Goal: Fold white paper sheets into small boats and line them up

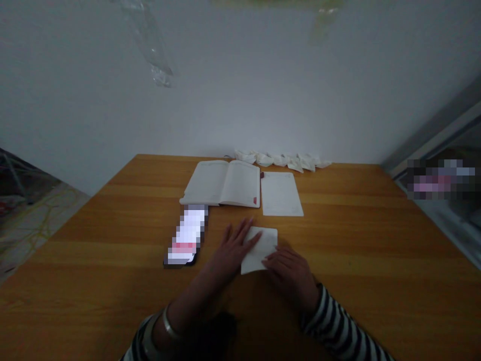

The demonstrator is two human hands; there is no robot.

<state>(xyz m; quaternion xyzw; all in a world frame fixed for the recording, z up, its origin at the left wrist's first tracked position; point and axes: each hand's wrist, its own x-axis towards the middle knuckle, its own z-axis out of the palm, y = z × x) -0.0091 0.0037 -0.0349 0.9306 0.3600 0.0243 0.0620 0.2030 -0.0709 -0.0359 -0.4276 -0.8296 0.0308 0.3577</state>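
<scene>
A folded white sheet of paper [262,245] lies on the wooden table [376,240] in front of me. My left hand [232,249] rests flat on its left edge, fingers stretched out and pointing away from me. My right hand [291,271] presses on the sheet's lower right side, fingers curled down onto the paper. A bangle sits on my left wrist, and both sleeves are striped.
An open notebook [224,189] lies beyond the sheet, with a loose white sheet [281,193] to its right. A phone [187,235] with a lit screen lies to the left. Several folded paper pieces [285,160] line the table's far edge by the wall.
</scene>
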